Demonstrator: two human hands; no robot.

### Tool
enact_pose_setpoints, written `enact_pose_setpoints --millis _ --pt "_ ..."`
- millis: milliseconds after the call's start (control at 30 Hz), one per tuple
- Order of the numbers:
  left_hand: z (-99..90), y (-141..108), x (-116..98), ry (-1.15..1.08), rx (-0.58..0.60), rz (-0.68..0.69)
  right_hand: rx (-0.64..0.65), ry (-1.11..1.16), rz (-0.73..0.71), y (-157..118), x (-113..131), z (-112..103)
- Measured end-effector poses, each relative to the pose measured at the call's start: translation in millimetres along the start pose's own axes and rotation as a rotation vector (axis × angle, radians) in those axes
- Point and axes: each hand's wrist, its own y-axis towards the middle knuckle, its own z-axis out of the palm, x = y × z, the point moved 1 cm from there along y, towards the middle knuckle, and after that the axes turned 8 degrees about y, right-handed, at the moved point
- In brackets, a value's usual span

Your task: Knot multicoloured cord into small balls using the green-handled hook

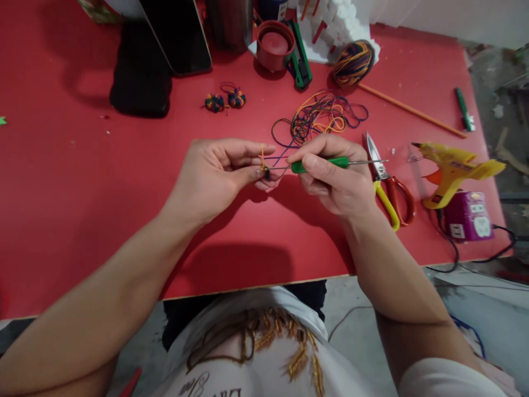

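Over the red table, my left hand (221, 173) pinches a small dark and yellow piece of yarn work (266, 172), with a yellow strand looped over its index finger. My right hand (336, 173) is closed around the green handle of a crochet hook (341, 162). The hook's thin metal tip points left and touches the yarn work at my left fingertips. Purple and dark strands run between my hands, toward the loose heap of multicoloured yarn (318, 117) behind them. Some fingertips of my left hand are partly hidden.
Scissors (382, 165), a yellow glue gun (450, 165) and a purple box (470, 216) lie at the right. Behind are two small yarn pieces (225, 101), a yarn ball (353, 63), an orange stick (413, 110), a green cutter (301, 60), a red pot (275, 47) and a phone (177, 36).
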Motion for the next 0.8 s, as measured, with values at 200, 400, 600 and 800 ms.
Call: enact_pose_setpoints --millis 200,400,600,800 --pt "3.9 -0.1 6.2 -0.142 0.09 0.061 0.011 0.187 0.072 1.6 -10.0 9.4" --pt "-1.2 -2.9 4.6 -0.091 0.063 0.081 0.019 0.263 0.04 1.6 -12.2 9.4" --pt "-0.2 -5.6 -5.8 0.007 -0.001 0.068 0.001 0.203 0.065 1.0 -11.8 9.9" --pt "0.2 -8.9 -7.8 0.076 -0.049 0.078 0.01 0.189 0.069 1.7 -13.6 11.7"
